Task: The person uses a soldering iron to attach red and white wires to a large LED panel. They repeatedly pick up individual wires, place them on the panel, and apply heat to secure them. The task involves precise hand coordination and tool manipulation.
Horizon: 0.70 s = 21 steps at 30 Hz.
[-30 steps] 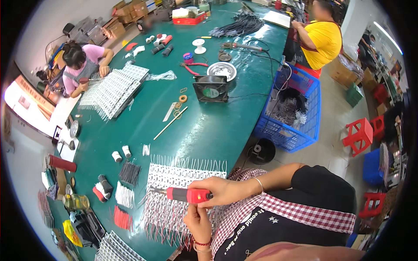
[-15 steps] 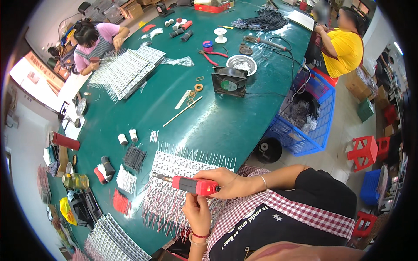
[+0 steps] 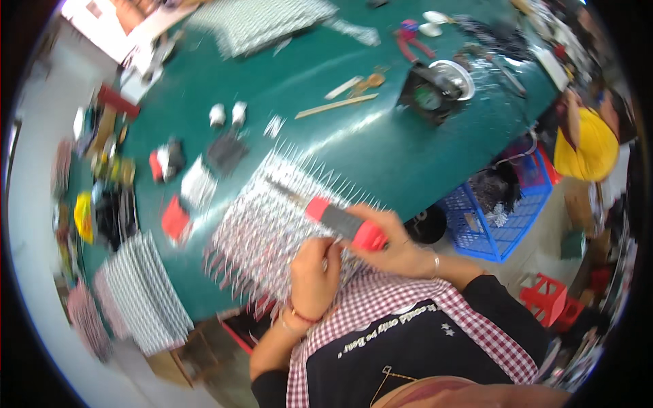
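Head view: one red-and-grey hand tool (image 3: 340, 223) with a slim metal tip, gripped by the right hand (image 3: 398, 245), fingers wrapped around its rear body, tip over the far-left part of the panel. One left hand (image 3: 314, 275), fingers drawn together beneath the tool's rear, near the panel's close edge; whether anything thin is pinched there, cannot tell. One pale panel (image 3: 252, 231), fringed with wires, on the green surface (image 3: 272, 88) in front of the person. Beside it, left: short wires in dark (image 3: 227, 151), white (image 3: 198, 183) and red (image 3: 175, 219) bunches. Change: against half a second ago, the view has swung and blurred, panel and tool appearing turned together; grip and tool-over-panel arrangement match, suggesting uninterrupted work.
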Motion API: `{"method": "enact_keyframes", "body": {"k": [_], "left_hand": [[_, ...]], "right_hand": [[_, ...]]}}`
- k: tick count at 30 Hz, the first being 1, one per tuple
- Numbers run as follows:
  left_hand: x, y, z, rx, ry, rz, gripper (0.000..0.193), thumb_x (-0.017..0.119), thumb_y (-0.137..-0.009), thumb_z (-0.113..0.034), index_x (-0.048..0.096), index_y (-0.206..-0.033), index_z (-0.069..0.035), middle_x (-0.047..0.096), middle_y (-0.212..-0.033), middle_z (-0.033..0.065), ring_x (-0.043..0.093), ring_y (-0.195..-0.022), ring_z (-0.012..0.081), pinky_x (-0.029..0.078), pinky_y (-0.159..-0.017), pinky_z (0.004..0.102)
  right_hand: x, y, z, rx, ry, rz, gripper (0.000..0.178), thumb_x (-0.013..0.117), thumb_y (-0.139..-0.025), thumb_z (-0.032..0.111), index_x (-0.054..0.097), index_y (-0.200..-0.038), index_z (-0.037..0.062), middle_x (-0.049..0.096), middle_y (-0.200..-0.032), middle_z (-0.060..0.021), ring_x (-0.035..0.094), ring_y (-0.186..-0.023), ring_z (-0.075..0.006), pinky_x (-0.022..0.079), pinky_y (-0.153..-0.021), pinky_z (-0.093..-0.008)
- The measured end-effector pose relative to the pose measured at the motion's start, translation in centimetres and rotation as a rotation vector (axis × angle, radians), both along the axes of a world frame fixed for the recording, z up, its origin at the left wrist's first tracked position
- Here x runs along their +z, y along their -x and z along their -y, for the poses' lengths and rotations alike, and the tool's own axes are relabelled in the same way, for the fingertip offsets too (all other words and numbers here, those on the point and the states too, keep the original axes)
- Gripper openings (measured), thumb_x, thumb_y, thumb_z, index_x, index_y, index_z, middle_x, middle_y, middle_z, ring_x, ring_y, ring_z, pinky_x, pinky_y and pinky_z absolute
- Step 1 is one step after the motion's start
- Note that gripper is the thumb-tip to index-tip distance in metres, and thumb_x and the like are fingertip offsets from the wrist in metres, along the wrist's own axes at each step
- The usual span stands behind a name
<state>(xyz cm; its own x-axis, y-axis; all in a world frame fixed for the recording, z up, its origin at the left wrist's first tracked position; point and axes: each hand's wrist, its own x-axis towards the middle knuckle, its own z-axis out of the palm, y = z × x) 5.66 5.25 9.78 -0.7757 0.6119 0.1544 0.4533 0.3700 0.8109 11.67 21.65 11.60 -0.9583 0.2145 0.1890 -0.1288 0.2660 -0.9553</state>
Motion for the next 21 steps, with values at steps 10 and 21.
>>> {"method": "enact_keyframes", "body": {"k": [10,21], "left_hand": [[-1.4,0.7,-0.7,-0.051,-0.051,-0.358,0.017,0.066,-0.075,0.007,0.06,-0.09,0.001,0.059,-0.077,0.0113,0.057,-0.069,0.0278,0.047,-0.062,0.0367],[-5.5,13.4,5.3,0.088,0.145,-0.569,0.013,0.067,-0.076,0.003,0.063,-0.088,-0.001,0.05,-0.078,0.0113,0.052,-0.074,0.0289,0.044,-0.066,0.0379]], "right_hand": [[-1.4,-0.1,0.1,-0.12,0.253,0.358,0.02,0.073,-0.08,0.0,0.063,-0.097,0.0027,0.063,-0.084,0.0024,0.057,-0.076,-0.0032,0.046,-0.066,-0.0214],[-1.4,2.9,-3.0,-0.099,0.568,0.241,0.031,0.062,-0.091,0.007,0.052,-0.118,-0.0045,0.063,-0.084,-0.0095,0.063,-0.072,-0.016,0.053,-0.067,-0.0299]]}}
